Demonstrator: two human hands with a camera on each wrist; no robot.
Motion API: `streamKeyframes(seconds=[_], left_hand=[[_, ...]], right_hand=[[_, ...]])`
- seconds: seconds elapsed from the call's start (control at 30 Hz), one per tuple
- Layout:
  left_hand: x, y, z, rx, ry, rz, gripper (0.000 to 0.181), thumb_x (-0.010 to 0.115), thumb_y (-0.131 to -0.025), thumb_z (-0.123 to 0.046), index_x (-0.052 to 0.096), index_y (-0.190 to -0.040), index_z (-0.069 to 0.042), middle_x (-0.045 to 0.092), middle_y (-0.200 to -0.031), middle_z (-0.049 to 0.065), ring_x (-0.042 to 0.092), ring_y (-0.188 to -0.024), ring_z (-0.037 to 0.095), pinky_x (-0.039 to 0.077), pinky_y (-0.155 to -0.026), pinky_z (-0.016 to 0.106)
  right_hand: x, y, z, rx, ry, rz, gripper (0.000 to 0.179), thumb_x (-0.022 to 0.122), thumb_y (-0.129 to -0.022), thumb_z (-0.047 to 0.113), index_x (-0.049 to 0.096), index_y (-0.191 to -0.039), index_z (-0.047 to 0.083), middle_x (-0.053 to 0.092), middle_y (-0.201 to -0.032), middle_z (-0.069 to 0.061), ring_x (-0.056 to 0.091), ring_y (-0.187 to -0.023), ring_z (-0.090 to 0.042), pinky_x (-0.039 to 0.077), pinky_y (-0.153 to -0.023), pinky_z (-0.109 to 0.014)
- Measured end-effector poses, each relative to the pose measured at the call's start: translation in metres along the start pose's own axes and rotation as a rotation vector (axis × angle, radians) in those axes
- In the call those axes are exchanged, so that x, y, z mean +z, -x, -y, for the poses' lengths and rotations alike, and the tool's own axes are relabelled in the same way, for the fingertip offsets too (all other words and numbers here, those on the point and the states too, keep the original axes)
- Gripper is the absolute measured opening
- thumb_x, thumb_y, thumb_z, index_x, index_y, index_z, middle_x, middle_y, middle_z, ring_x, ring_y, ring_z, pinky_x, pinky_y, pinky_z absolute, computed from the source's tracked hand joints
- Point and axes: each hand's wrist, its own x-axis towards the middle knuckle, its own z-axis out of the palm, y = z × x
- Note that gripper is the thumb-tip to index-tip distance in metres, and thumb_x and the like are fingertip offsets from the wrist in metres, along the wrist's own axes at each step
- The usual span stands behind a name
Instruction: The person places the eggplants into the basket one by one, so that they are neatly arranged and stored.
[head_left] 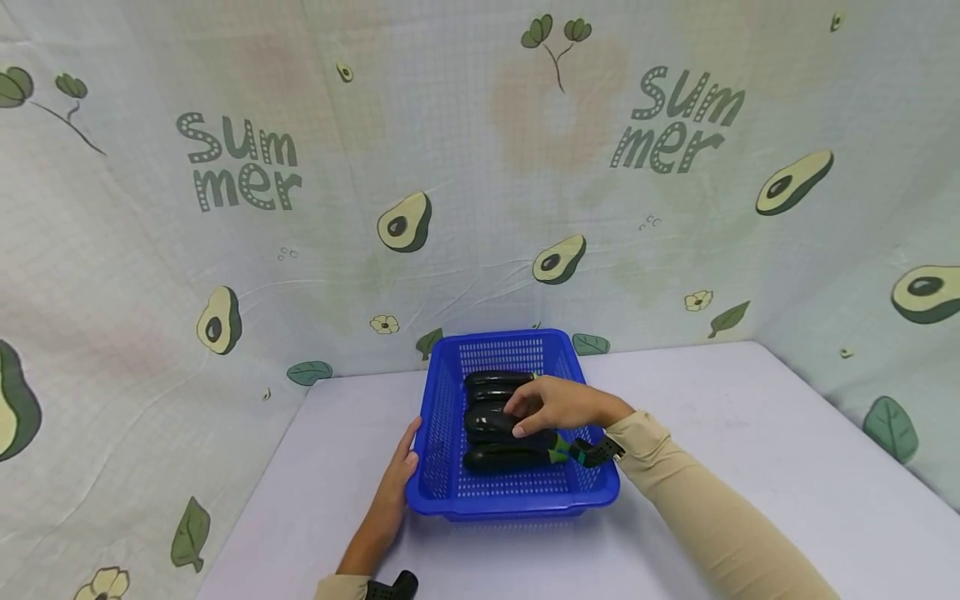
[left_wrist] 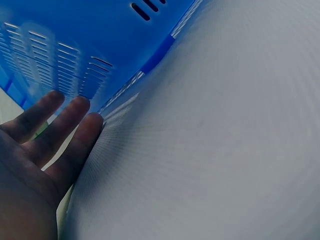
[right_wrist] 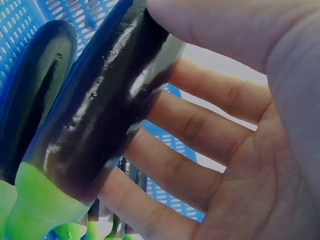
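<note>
A blue plastic basket [head_left: 517,505] with slotted walls holds several glossy dark purple eggplants with green stem ends, lying side by side. My right hand [head_left: 566,402] reaches in over its right side and grips an eggplant [right_wrist: 95,105] between thumb and fingers. Beside that one, another eggplant [right_wrist: 37,90] lies against the slotted wall in the right wrist view. Nearest the front of the basket lies one more eggplant [head_left: 502,458]. My left hand [head_left: 392,492] is at the basket's left wall, its straight fingers [left_wrist: 75,117] against the slotted side in the left wrist view.
The basket stands on a white table [head_left: 697,417] close to its back edge. Behind and around the table hangs a pale curtain [head_left: 465,167] printed with avocados, leaves and lettering. Dark straps with small devices are on both wrists.
</note>
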Motion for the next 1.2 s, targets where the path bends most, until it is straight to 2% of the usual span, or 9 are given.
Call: streamKeyframes(seconds=[0.3,0.53,0.83,1.2], left_hand=[[0.0013,-0.0002,-0.0018,-0.011,-0.010,0.003,0.054,0.027,-0.108,-0.038,0.018,-0.161,-0.030,0.012,-0.167,0.006,0.007,-0.152,0.036,0.003,-0.114,0.068],[0.0021,0.0003,-0.0040,-0.019,-0.017,0.001,0.055,0.026,-0.108,-0.038,0.018,-0.161,-0.030,0.011,-0.167,0.006,0.007,-0.152,0.037,0.003,-0.113,0.069],[0.0021,0.0007,-0.0022,-0.029,-0.022,-0.003,0.056,0.027,-0.107,-0.040,0.018,-0.161,-0.031,0.012,-0.167,0.007,0.008,-0.151,0.039,0.004,-0.112,0.070],[0.0013,0.0013,-0.0049,-0.044,-0.019,-0.005,0.054,0.029,-0.107,-0.042,0.021,-0.160,-0.035,0.013,-0.166,0.001,0.008,-0.152,0.032,0.004,-0.114,0.067]], right_hand=[[0.0006,-0.0015,-0.0028,0.025,0.005,0.030,0.033,0.080,-0.087,0.026,0.071,-0.116,0.013,0.070,-0.103,0.004,0.065,-0.097,-0.014,0.054,-0.084,-0.031],[0.0014,-0.0025,-0.0020,0.020,-0.011,0.080,0.032,0.081,-0.085,0.021,0.071,-0.112,0.008,0.070,-0.098,-0.001,0.065,-0.092,-0.018,0.055,-0.082,-0.032],[0.0066,-0.0037,-0.0062,0.050,0.021,0.097,0.030,0.081,-0.085,0.022,0.071,-0.111,0.010,0.068,-0.094,0.001,0.063,-0.088,-0.016,0.054,-0.079,-0.032],[0.0073,-0.0028,-0.0063,0.067,0.011,0.120,0.028,0.081,-0.084,0.022,0.073,-0.110,0.014,0.069,-0.092,0.003,0.064,-0.086,-0.015,0.054,-0.076,-0.032]])
